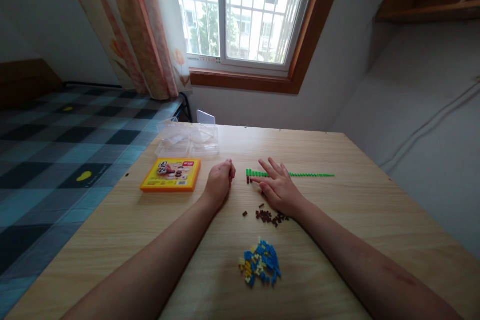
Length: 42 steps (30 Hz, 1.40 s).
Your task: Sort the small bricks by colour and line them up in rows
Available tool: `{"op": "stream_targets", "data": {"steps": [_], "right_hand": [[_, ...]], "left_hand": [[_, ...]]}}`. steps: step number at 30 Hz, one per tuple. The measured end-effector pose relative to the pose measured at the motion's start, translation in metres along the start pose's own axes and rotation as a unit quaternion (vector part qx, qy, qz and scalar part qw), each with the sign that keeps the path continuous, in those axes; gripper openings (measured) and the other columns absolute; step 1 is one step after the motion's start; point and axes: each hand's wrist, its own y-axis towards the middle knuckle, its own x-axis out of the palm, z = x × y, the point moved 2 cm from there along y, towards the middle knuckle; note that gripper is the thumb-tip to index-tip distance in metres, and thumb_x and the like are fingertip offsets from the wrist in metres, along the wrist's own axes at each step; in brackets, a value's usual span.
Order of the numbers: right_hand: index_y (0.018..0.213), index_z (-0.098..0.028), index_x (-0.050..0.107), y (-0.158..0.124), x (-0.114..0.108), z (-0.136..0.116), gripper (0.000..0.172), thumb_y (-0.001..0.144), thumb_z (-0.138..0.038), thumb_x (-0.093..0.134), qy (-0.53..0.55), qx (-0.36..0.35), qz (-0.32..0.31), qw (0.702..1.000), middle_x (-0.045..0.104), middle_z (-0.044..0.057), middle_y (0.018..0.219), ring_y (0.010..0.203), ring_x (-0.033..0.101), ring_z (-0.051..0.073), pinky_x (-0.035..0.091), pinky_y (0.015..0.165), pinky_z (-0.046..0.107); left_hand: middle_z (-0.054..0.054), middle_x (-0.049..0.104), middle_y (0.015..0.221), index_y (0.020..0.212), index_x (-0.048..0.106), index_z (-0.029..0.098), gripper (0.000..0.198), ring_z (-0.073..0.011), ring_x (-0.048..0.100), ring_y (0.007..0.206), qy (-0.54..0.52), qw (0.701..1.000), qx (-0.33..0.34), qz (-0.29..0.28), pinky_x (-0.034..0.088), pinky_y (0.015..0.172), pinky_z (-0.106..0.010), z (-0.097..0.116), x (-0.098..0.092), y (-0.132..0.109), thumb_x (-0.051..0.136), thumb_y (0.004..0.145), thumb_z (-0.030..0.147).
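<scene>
My right hand [279, 187] is spread over the table, its index fingertip at a small brown brick [248, 180] just below the left end of a row of green bricks [311, 175]. The hand covers part of that row. My left hand [220, 181] rests on the table left of the row, its fingers curled into a fist; whether anything is inside is hidden. Loose brown bricks [265, 217] lie scattered under my right wrist. Closer to me is a pile of blue, yellow and cream bricks [262, 262].
A yellow-orange box [170, 175] with a printed top lies left of my left hand. Behind it stand clear plastic containers [187, 140] with raised lids. The wooden table [112, 255] meets a bed [48, 160] on the left and a window wall beyond.
</scene>
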Motion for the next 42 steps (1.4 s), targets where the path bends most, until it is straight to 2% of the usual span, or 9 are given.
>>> {"op": "stream_targets", "data": {"steps": [6, 8, 12, 14, 16, 21, 30, 37, 42], "right_hand": [[0.134, -0.034, 0.066, -0.001, 0.001, 0.001, 0.04, 0.104, -0.039, 0.039, 0.015, 0.002, 0.024, 1.0, 0.033, 0.005, 0.163, 0.154, 0.019, 0.034, 0.015, 0.118, 0.069], [0.129, -0.032, 0.07, -0.002, -0.002, 0.002, 0.04, 0.104, -0.037, 0.038, 0.035, 0.006, 0.052, 0.998, 0.036, 0.006, 0.162, 0.153, 0.02, 0.033, 0.016, 0.118, 0.068], [0.097, -0.027, 0.081, -0.006, -0.01, 0.006, 0.048, 0.103, -0.03, 0.034, 0.088, 0.012, 0.132, 0.987, 0.049, 0.002, 0.154, 0.152, 0.026, 0.029, 0.016, 0.12, 0.064], [0.08, -0.026, 0.081, -0.009, -0.013, 0.006, 0.051, 0.101, -0.027, 0.034, 0.1, 0.004, 0.14, 0.985, 0.054, 0.001, 0.15, 0.151, 0.028, 0.029, 0.015, 0.121, 0.063], [0.073, -0.026, 0.079, -0.011, -0.014, 0.005, 0.051, 0.099, -0.026, 0.036, 0.097, -0.004, 0.125, 0.987, 0.054, 0.0, 0.149, 0.151, 0.028, 0.029, 0.013, 0.122, 0.062], [0.082, -0.028, 0.081, -0.009, -0.013, 0.002, 0.047, 0.098, -0.026, 0.037, 0.076, 0.008, 0.08, 0.994, 0.048, 0.0, 0.155, 0.153, 0.023, 0.03, 0.01, 0.121, 0.064], [0.112, -0.03, 0.078, -0.006, -0.01, 0.003, 0.046, 0.103, -0.037, 0.034, 0.043, 0.01, 0.067, 0.997, 0.042, 0.005, 0.159, 0.153, 0.019, 0.033, 0.012, 0.118, 0.068], [0.103, -0.03, 0.08, -0.006, -0.007, 0.005, 0.043, 0.103, -0.039, 0.037, 0.03, 0.013, 0.058, 0.998, 0.042, 0.003, 0.159, 0.153, 0.019, 0.033, 0.013, 0.118, 0.068], [0.113, -0.031, 0.078, -0.006, -0.003, 0.008, 0.042, 0.104, -0.039, 0.038, 0.021, 0.018, 0.057, 0.998, 0.041, 0.004, 0.159, 0.153, 0.02, 0.034, 0.015, 0.117, 0.069]], "left_hand": [[0.007, 0.031, 0.043, 0.056, 0.043, 0.021, 0.042, -0.0085, 0.026, 0.038, -0.003, 1.0, 0.009, 0.0, 0.02, 0.041, -0.024, 0.001, 0.0, 0.0, 0.044, 0.09, 0.046], [0.007, 0.031, 0.044, 0.056, 0.043, 0.021, 0.042, -0.0085, 0.026, 0.038, -0.005, 1.0, 0.008, 0.0, 0.02, 0.041, -0.024, 0.0, 0.0, 0.0, 0.044, 0.09, 0.046], [0.007, 0.031, 0.044, 0.057, 0.044, 0.021, 0.04, -0.0087, 0.026, 0.038, -0.01, 1.0, 0.003, 0.002, 0.02, 0.041, -0.024, 0.0, 0.0, 0.0, 0.045, 0.09, 0.045], [0.007, 0.032, 0.044, 0.057, 0.043, 0.021, 0.04, -0.0088, 0.026, 0.038, -0.01, 1.0, 0.005, 0.002, 0.019, 0.041, -0.024, 0.0, -0.001, 0.0, 0.045, 0.089, 0.045], [0.007, 0.031, 0.043, 0.057, 0.043, 0.021, 0.04, -0.0088, 0.026, 0.038, -0.01, 1.0, 0.005, 0.002, 0.019, 0.041, -0.024, 0.0, -0.001, 0.0, 0.045, 0.089, 0.045], [0.007, 0.031, 0.044, 0.058, 0.043, 0.022, 0.04, -0.0089, 0.025, 0.038, -0.011, 1.0, -0.005, -0.004, 0.02, 0.04, -0.024, 0.0, -0.001, 0.0, 0.044, 0.089, 0.046], [0.007, 0.031, 0.044, 0.059, 0.043, 0.022, 0.039, -0.0088, 0.026, 0.038, -0.009, 1.0, -0.006, -0.003, 0.02, 0.04, -0.024, 0.0, 0.0, 0.0, 0.044, 0.089, 0.047], [0.007, 0.031, 0.043, 0.058, 0.042, 0.022, 0.04, -0.0089, 0.025, 0.037, 0.0, 1.0, -0.005, -0.003, 0.02, 0.04, -0.024, 0.001, 0.0, -0.001, 0.043, 0.089, 0.048], [0.007, 0.031, 0.043, 0.058, 0.042, 0.022, 0.04, -0.0086, 0.025, 0.037, -0.007, 1.0, -0.006, -0.003, 0.019, 0.04, -0.024, 0.001, 0.001, 0.0, 0.044, 0.089, 0.047]]}}
